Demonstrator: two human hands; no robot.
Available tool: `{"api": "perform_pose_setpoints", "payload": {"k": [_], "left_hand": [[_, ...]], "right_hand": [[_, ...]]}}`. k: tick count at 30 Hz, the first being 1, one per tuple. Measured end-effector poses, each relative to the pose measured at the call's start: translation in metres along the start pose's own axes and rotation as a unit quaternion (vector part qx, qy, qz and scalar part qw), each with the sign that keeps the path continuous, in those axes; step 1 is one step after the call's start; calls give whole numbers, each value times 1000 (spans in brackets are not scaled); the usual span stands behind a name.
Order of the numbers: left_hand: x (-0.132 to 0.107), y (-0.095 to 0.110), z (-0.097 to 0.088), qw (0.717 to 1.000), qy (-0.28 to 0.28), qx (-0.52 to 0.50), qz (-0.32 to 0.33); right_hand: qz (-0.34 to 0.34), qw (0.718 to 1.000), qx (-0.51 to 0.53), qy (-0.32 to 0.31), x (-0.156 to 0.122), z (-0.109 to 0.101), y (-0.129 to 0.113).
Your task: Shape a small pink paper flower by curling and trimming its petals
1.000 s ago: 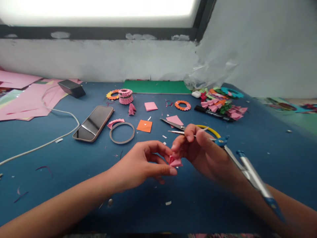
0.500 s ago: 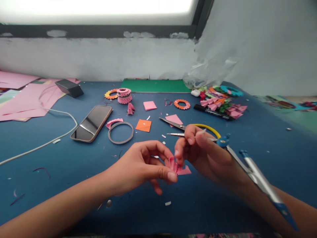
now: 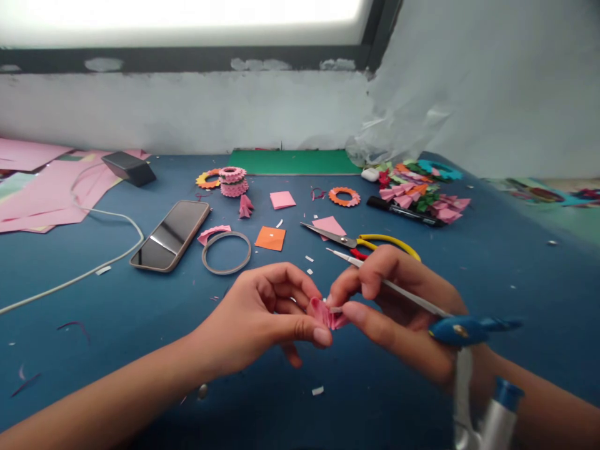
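My left hand (image 3: 276,312) pinches a small pleated piece of pink paper (image 3: 323,312) between thumb and fingers. Close against its right side, my right hand (image 3: 398,300) has thumb and finger together at the paper, with a tiny pale strip (image 3: 335,309) at their tips. A drawing compass with a blue hinge (image 3: 457,330) is tucked through the right hand. Its pointed leg sticks out past the fingers to the left, while the other leg hangs down by the wrist. Just beyond lie scissors (image 3: 389,237) with yellow and red handles, partly hidden by the right hand.
Pink and orange paper squares (image 3: 270,238), a grey ring (image 3: 227,253) and a phone (image 3: 171,236) lie on the blue table. Farther back are scalloped paper rings (image 3: 344,197), a black marker (image 3: 403,211) and folded paper pieces (image 3: 407,190). A white cable (image 3: 112,214) runs at left.
My right thumb and finger have come down onto the pink paper, bringing the pale strip to it. The compass has swung round in the right hand, its hinge now lower and farther right.
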State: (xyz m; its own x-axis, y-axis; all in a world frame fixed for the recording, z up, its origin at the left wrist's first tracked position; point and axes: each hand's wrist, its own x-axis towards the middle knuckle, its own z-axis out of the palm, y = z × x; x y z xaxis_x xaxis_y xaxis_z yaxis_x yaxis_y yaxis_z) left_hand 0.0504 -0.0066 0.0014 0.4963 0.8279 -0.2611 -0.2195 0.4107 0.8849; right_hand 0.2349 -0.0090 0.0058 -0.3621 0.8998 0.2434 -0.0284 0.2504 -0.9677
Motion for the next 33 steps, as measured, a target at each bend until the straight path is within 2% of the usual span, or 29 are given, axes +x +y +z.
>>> {"api": "perform_pose_setpoints", "payload": {"k": [13, 20, 29, 33], "left_hand": [[-4, 4, 4, 1000, 13, -1, -22], [-5, 1, 2, 1000, 14, 14, 4], [-6, 0, 6, 993, 84, 80, 27], [-5, -1, 8, 988, 110, 95, 48]], "right_hand": [[-34, 999, -36, 16, -4, -1, -4], [-42, 996, -69, 25, -4, -1, -1], [-99, 982, -161, 31, -4, 4, 4], [-95, 975, -194, 57, -6, 10, 2]]}}
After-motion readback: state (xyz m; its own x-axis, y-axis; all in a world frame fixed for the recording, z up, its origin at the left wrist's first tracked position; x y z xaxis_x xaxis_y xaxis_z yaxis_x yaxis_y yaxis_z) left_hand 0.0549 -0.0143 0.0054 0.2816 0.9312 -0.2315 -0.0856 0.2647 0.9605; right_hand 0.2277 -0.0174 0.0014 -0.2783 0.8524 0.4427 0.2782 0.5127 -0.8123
